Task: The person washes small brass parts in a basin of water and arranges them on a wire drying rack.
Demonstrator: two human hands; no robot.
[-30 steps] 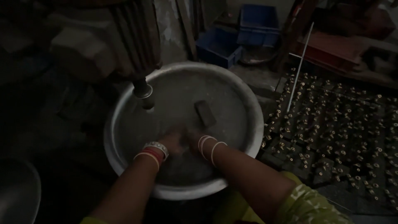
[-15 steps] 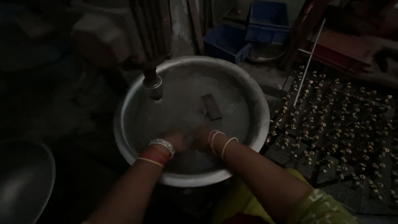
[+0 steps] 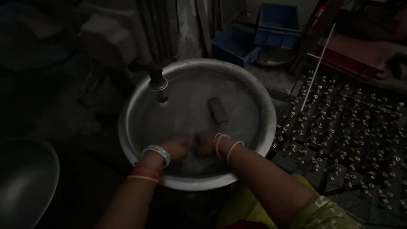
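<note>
We've got both hands, left hand (image 3: 177,147) and right hand (image 3: 203,144), together inside the big metal basin (image 3: 254,106), too blurry to tell the grip; dark block (image 3: 218,110) lies mid-basin.

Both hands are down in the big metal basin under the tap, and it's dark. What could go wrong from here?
1. The left hand and right hand are blurred and close together in the basin; in this dim light, whatever they hold could slip unseen.
2. The dark block lying loose in the basin may get knocked.
</note>
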